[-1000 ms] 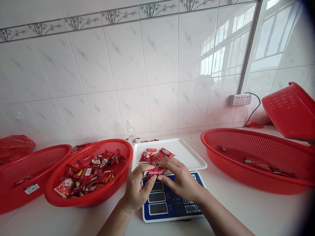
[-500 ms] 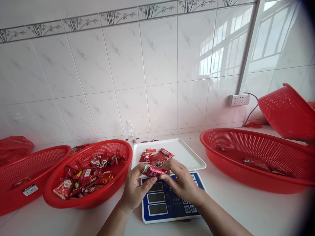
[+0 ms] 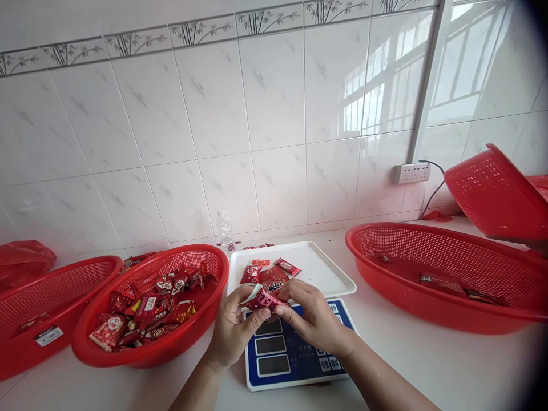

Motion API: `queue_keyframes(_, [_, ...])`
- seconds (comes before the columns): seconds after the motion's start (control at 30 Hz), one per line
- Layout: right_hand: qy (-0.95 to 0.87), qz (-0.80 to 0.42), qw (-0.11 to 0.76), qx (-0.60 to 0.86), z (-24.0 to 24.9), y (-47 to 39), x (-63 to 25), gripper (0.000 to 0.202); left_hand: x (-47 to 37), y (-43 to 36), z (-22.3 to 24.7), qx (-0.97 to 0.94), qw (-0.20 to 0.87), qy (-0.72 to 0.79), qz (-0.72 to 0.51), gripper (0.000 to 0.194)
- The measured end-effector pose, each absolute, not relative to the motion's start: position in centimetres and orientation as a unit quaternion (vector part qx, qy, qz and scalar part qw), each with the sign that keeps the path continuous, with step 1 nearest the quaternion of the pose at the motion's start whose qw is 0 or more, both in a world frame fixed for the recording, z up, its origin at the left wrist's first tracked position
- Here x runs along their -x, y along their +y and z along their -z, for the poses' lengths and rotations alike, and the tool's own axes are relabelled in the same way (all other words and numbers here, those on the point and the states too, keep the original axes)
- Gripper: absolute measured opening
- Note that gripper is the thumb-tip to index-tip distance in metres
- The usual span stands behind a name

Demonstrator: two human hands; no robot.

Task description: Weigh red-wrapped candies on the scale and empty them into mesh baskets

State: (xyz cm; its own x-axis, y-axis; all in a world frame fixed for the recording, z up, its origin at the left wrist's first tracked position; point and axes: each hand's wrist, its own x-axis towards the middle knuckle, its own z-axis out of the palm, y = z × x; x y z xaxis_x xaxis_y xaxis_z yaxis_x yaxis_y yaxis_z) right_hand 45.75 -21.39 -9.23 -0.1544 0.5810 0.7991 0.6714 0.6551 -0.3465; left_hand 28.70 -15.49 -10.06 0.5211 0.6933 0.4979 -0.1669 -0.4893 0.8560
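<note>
Head view: the fingertips of both hands are closed on a small red packet, thumbs on the near side. The left hand [image 3: 233,328] pinches its left end and the right hand [image 3: 319,319] its right. The packet [image 3: 262,297] is held over the far part of a blue scale panel [image 3: 302,365], just in front of a white tray [image 3: 327,273]. Its long axis runs crosswise from hand to hand, sloping slightly down to the right; a pale corner at the left end points up and away from the person. Fingers hide the right end, so its exact direction I cannot tell.

Beyond the fingertips, several red packets lie on the tray, the largest [image 3: 273,278] behind the held one, a narrow one [image 3: 287,266] slanting down to the right. Left of the scale stands a red basket [image 3: 217,267] of mixed packets; right, a wider red basket [image 3: 400,308] holds a few. A clear bottle [image 3: 225,231] stands near the tray's far left corner.
</note>
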Motion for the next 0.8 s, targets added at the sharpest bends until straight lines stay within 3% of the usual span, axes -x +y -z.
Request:
queue_keyframes(0.33, [-0.76,0.059,0.519,0.387,9.38,-21.47,-45.39,0.034,-28.72,-15.62,9.91,-0.728,0.499,0.157,-0.443,0.025])
queue_keyframes(0.8, [-0.76,0.035,0.514,0.396,9.44,-21.43,-45.34,0.021,-28.89,-16.12,9.81,-0.688,0.556,0.133,-0.447,0.026])
